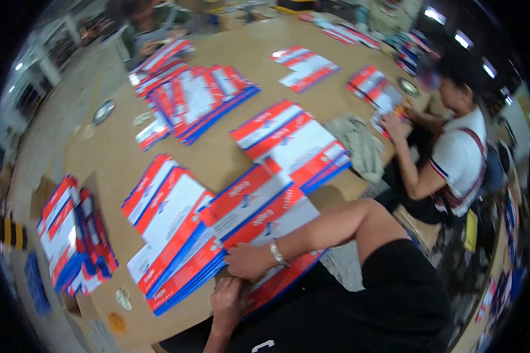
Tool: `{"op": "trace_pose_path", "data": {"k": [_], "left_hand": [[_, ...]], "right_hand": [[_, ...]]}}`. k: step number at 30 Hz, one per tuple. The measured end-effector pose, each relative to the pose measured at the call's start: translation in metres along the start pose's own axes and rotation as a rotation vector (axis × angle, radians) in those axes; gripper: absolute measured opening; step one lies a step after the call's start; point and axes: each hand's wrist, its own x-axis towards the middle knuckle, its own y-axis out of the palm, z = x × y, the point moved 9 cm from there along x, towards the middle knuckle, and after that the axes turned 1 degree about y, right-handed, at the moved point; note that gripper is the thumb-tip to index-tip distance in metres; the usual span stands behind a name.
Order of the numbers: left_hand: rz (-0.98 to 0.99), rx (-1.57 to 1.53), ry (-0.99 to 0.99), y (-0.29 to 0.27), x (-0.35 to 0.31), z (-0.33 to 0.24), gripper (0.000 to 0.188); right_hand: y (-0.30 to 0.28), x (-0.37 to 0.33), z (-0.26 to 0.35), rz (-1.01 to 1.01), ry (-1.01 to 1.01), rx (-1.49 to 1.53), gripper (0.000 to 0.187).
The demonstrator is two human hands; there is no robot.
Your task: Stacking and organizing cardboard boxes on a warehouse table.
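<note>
At the near table edge, a red, white and blue printed carton sheet (254,203) lies flat-sided and partly raised in front of my body. My right hand (250,260), with a metal band at the wrist, reaches in from the right and curls over this sheet's near part. Just below it, my left hand (229,297) is closed at the sheet's lower left edge, close to my right fingers. The fingertips of both hands are partly hidden. Left of my hands lies a fanned stack of the same carton sheets (174,232), nearly touching them.
More carton stacks lie at far left (200,100) and centre (294,141). A folded bundle (68,235) stands at the left edge. Small dishes (104,112) and a grey cloth (356,144) rest on the brown table (109,203). A co-worker (462,147) handles sheets at right; others sit beyond.
</note>
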Motion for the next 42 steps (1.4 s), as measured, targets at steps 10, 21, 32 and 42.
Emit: {"op": "trace_pose_path", "data": {"k": [10, 21, 32, 42], "left_hand": [[-0.09, 0.032, -0.202, 0.009, -0.009, 0.024, 0.015], [0.072, -0.378, -0.336, -0.011, -0.015, 0.022, 0.013], [0.139, -0.385, -0.22, -0.03, -0.04, -0.007, 0.012], [0.089, 0.112, -0.127, -0.027, -0.055, -0.011, 0.013]], "right_hand": [[-0.057, -0.064, 0.002, -0.618, -0.127, 0.393, 0.043], [-0.021, -0.294, -0.127, -0.499, 1.317, 0.227, 0.042], [-0.019, -0.254, -0.077, -0.736, 0.365, 1.3, 0.033], [-0.04, -0.198, -0.049, -0.688, 0.282, 1.183, 0.041]]}}
